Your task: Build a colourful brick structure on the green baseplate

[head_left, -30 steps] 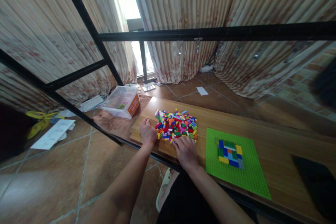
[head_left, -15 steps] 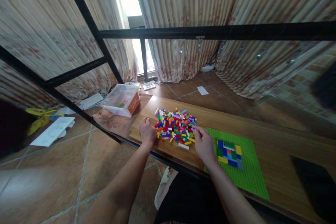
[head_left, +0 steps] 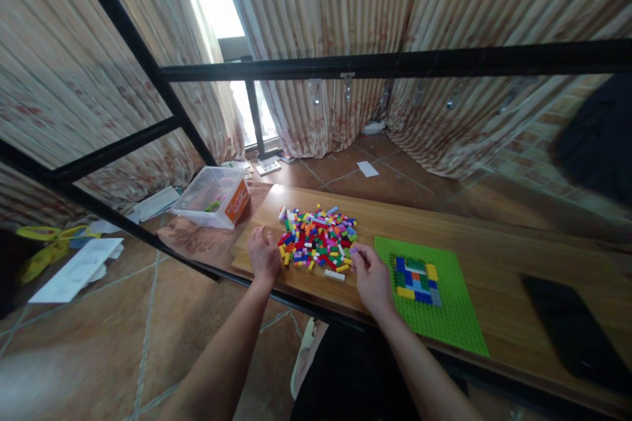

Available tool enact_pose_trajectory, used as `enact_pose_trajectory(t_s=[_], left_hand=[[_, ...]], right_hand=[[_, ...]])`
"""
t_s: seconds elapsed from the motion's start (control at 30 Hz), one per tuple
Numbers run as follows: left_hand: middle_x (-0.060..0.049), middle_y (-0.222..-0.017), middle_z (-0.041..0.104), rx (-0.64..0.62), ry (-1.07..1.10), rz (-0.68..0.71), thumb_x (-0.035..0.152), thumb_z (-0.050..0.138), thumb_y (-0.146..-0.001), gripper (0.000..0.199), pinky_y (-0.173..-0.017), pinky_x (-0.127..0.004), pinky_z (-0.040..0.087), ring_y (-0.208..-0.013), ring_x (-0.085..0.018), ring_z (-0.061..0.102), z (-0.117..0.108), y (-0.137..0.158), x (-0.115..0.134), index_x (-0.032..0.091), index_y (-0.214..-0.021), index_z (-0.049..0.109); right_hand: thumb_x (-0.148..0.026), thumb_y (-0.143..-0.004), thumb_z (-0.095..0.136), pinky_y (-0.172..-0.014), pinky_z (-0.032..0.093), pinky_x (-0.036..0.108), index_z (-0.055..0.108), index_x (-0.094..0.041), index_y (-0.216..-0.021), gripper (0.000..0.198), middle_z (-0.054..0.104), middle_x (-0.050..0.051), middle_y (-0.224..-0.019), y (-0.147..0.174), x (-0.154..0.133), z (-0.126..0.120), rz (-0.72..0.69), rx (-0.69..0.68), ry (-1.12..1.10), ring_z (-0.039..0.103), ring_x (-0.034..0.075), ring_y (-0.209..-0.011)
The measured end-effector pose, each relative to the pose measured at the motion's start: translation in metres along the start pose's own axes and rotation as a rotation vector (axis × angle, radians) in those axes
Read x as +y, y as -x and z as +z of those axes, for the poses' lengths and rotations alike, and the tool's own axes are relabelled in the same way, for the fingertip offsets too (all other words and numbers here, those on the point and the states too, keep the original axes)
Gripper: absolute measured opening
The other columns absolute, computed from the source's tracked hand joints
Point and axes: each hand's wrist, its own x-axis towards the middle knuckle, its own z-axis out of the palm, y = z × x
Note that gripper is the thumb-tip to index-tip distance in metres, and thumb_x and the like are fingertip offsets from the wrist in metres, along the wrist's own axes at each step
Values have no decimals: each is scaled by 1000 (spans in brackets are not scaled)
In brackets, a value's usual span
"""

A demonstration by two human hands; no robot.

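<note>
A loose pile of colourful toy building bricks (head_left: 318,237) lies on the wooden table. At the pile's left edge rests my left hand (head_left: 264,255), its fingers loosely curled and slightly apart, with no brick visible in it. My right hand (head_left: 371,277) is at the pile's right side, thumb and forefinger pinched on a small purple brick (head_left: 353,250), mostly hidden by the fingertips. Just right of that hand is a green baseplate (head_left: 461,316). On it sits a square block of joined blue, yellow, green and grey bricks (head_left: 417,281).
A clear plastic box (head_left: 202,216) with an orange label stands beyond the table's left end. On the table's right part lies a dark flat object (head_left: 567,322). A black metal rail (head_left: 296,70) crosses in front of the curtains. Papers (head_left: 76,270) lie on the tiled floor.
The view has shifted, so the whole scene sits further left. My left hand's fingers have loosened a little. My right hand stays beside the pile, still pinched.
</note>
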Motion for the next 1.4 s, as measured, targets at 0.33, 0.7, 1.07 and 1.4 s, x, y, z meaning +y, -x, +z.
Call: enact_pose_trajectory(t_s=[0.33, 0.7, 1.07, 1.4], left_hand=[[-5, -92, 68, -716, 883, -266, 42, 62, -80, 29, -80, -29, 49, -87, -20, 62, -57, 123, 90, 20, -98, 69], [1, -60, 57, -925, 1149, -666, 37, 74, -72, 26, -52, -18, 35, -54, -6, 45, -66, 127, 94, 12, -68, 66], [-4, -78, 68, -818, 1099, -942, 39, 80, -62, 35, -54, -20, 44, -55, -8, 58, -66, 116, 89, 15, -78, 61], [3, -65, 60, -685, 973, -675, 34, 77, -62, 28, -55, -20, 43, -56, -9, 54, -46, 103, 82, 16, -77, 62]], right_hand=[[-36, -79, 62, -72, 51, 29, 66, -21, -82, 16, 70, 2, -82, 52, -25, -15, 98, -277, -158, 65, 17, -77], [-37, -73, 67, -49, 46, 23, 70, -19, -71, 17, 63, -1, -59, 64, -28, -16, 236, -315, -336, 55, 11, -51], [-27, -78, 58, -73, 49, 32, 73, -23, -79, 15, 73, 3, -81, -8, -23, 1, -126, -160, 105, 65, 18, -75], [-18, -87, 51, -76, 42, 30, 74, -25, -86, 25, 68, 5, -90, -66, -9, 2, -316, -108, 625, 60, 19, -84]])
